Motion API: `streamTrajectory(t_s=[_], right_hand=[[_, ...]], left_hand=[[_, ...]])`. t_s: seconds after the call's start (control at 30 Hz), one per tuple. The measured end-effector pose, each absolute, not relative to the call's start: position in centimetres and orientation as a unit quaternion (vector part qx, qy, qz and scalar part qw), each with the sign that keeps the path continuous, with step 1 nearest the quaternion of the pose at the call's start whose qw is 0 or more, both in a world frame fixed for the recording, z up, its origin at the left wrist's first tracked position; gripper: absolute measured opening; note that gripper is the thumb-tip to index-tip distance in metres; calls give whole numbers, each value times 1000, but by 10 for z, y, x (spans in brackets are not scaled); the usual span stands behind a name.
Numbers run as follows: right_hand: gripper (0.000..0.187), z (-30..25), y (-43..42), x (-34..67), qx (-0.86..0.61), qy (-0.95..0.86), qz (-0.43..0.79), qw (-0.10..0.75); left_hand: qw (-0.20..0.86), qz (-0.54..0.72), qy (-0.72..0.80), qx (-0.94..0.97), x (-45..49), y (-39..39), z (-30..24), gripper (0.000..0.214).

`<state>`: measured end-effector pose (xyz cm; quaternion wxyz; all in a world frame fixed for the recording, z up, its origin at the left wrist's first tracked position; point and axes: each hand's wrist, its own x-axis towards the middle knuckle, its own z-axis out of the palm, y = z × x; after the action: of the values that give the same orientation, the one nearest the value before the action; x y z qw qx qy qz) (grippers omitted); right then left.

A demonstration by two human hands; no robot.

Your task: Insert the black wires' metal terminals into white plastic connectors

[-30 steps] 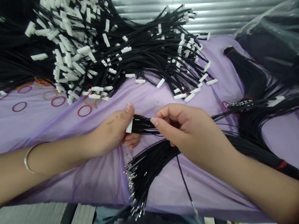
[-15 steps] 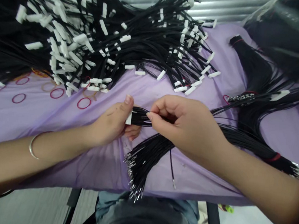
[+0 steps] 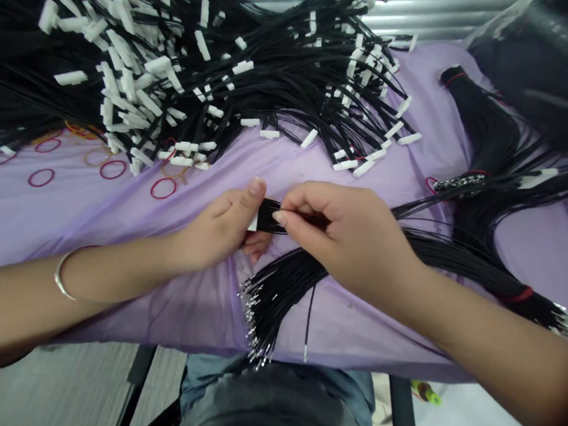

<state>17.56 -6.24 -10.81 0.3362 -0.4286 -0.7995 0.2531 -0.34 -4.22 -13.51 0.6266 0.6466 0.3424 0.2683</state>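
My left hand [image 3: 227,224] is closed around a white connector [image 3: 253,222], its thumb on top and most of the connector hidden. Out of the connector's right side run several thin black wires [image 3: 266,217]. My right hand [image 3: 357,230] pinches at these wires between thumb and forefinger, close to the connector. Below the right hand a fanned bundle of black wires [image 3: 283,300] with silvery metal terminals lies on the purple cloth. One single wire [image 3: 308,322] hangs apart from it, pointing toward the table's front edge.
A large heap of black wires with white connectors [image 3: 242,67] covers the back of the purple-covered table [image 3: 153,321]. Red rubber bands [image 3: 164,189] lie at the left. Banded wire bundles [image 3: 492,132] and a clear plastic bag [image 3: 535,56] are at the right.
Both hands have shifted slightly; the left hand is a little farther right and the gap between them is narrower. The single wire now hangs straighter. The view has moved slightly.
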Motion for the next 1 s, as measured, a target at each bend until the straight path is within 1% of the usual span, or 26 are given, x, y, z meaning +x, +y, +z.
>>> streamTrajectory(t_s=[0.1, 0.27, 0.43, 0.53, 0.77, 0.9, 1.0], right_hand=[[11, -112, -65, 173, -417, -801, 256, 345], [12, -113, -68, 173, -423, -792, 260, 355], [10, -112, -69, 176, -425, -773, 269, 387], [12, -113, -68, 176, -410, -779, 270, 390], [16, -114, -66, 175, -365, -818, 232, 379], [14, -116, -65, 177, -363, -838, 204, 353], [9, -110, -65, 184, -374, -852, 120, 347]], left_hand=[[635, 267, 341, 640, -3, -42, -134, 67], [604, 233, 356, 674, -2, -42, -129, 69], [605, 220, 342, 685, -4, -43, -129, 70], [605, 215, 339, 687, -6, -43, -129, 70], [600, 212, 334, 695, -4, -42, -129, 71], [621, 223, 333, 673, -4, -42, -130, 70], [644, 253, 340, 637, -2, -43, -131, 69]])
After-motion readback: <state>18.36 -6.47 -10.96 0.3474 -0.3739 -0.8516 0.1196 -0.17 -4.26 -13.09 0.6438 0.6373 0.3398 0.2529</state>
